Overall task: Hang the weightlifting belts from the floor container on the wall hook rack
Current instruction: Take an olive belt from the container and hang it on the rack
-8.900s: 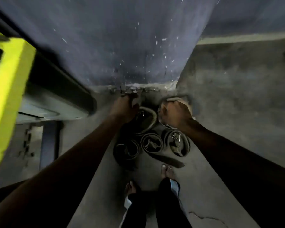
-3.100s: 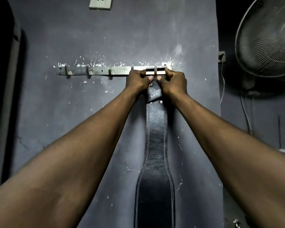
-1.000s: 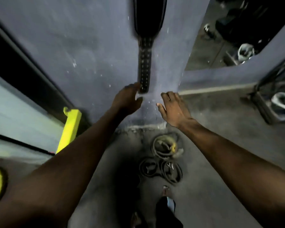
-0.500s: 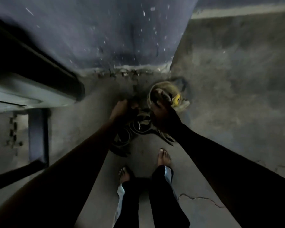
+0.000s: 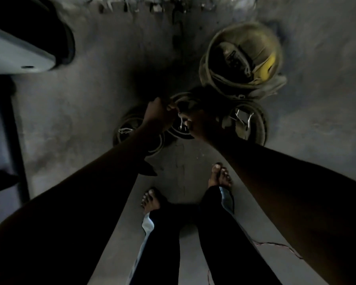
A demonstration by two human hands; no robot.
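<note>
I see a very dim, grainy wide-angle view: both forearms [image 5: 95, 190] in near-black shadow, the floor [image 5: 317, 64] palest at its far right, corners bowed and blurred.

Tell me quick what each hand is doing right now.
Left hand: closed on the middle rolled belt.
Right hand: closed on the same belt, though its grip is dim.

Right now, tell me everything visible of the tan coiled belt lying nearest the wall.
The tan coiled belt is rolled into a loose ring standing on its edge on the concrete floor, close to the wall's base. It looks like worn fabric or leather, with a yellow patch on its right side and a dark buckle-like piece inside the coil. Its loose end bulges out at the lower right. The left hand and right hand grip a dark coiled belt beside it, not this one.
</note>
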